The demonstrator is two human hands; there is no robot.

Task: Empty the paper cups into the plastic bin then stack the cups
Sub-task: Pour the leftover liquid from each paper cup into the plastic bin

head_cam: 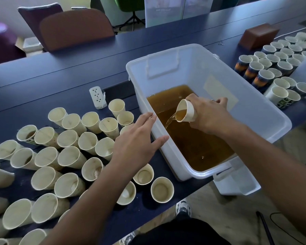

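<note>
A clear plastic bin (265,110) sits on the dark table, part filled with brown liquid (198,147). My right hand (210,114) grips a tilted paper cup (186,110) over the bin, and a brown stream runs from its lip into the liquid. My left hand (138,138) hovers open, fingers spread, beside the bin's left wall and above several cream paper cups (71,156) standing on the table. Some of these cups show a little brown residue inside.
A second group of patterned cups (276,68) stands right of the bin. A white power strip (97,97) lies left of the bin, a brown box (258,36) at the far right. Chairs (74,29) stand beyond the table. The bin's lid (237,179) overhangs the table's near edge.
</note>
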